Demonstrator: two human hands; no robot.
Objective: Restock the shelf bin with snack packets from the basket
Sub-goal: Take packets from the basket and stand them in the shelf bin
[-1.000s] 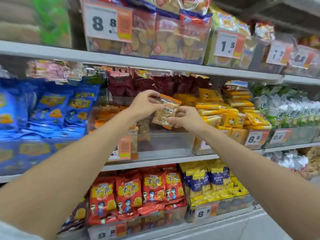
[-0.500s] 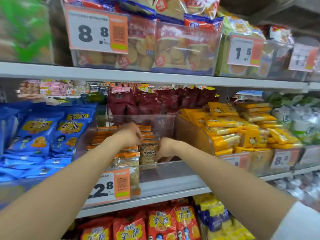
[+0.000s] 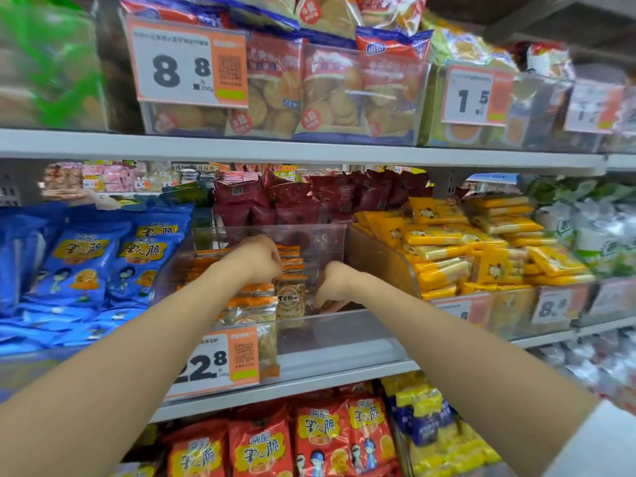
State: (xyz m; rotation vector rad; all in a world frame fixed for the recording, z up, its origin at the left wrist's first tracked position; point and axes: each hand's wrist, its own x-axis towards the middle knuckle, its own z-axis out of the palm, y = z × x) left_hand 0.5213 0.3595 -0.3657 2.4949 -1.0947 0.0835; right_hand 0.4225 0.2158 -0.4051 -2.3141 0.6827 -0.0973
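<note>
The clear shelf bin (image 3: 330, 342) sits on the middle shelf, its left side stacked with orange-topped snack packets (image 3: 247, 294). One snack packet (image 3: 290, 299) with a round brown label stands upright at the right end of that row. My left hand (image 3: 256, 258) is inside the bin, fingers curled over this packet's top edge. To the packet's right and a little apart from it, my right hand (image 3: 335, 284) has its fingers curled down toward the bin floor. What lies under them is hidden. The basket is out of view.
A 22.8 price tag (image 3: 220, 361) hangs on the bin's front. Blue packets (image 3: 82, 266) fill the bin on the left and yellow packets (image 3: 475, 253) the bin on the right. Dark red bags (image 3: 309, 197) stand behind. Biscuit bins sit on the shelf above (image 3: 309, 151), with red bags (image 3: 309, 438) below.
A second ago both hands held the packet up in front of the shelf. They have lowered it into the bin and stood it beside the stack, and my right hand has drawn slightly away.
</note>
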